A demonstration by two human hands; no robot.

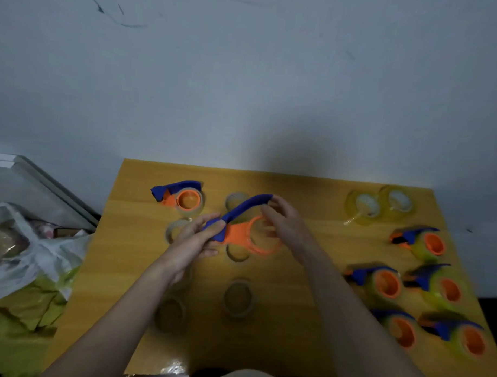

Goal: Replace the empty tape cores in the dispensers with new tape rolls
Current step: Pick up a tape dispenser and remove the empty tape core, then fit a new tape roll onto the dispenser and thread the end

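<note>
Above the middle of the yellow table [293, 317] I hold a blue-and-orange tape dispenser [240, 230] with no roll on its orange ring. My left hand [194, 240] grips its blue cutter end. My right hand [283, 220] holds the tip of the blue handle and the orange ring. Several empty brownish tape cores [238, 298] lie on the table under and in front of my hands. Another dispenser [182, 196] with a near-empty core lies at the far left. Two new yellowish tape rolls [379, 205] sit at the far right.
Several dispensers loaded with yellow rolls [418, 293] are lined up along the right side of the table. To the left, off the table, lie a white plastic bag [22, 248] and yellow-green material [20, 321]. A grey wall stands right behind the table.
</note>
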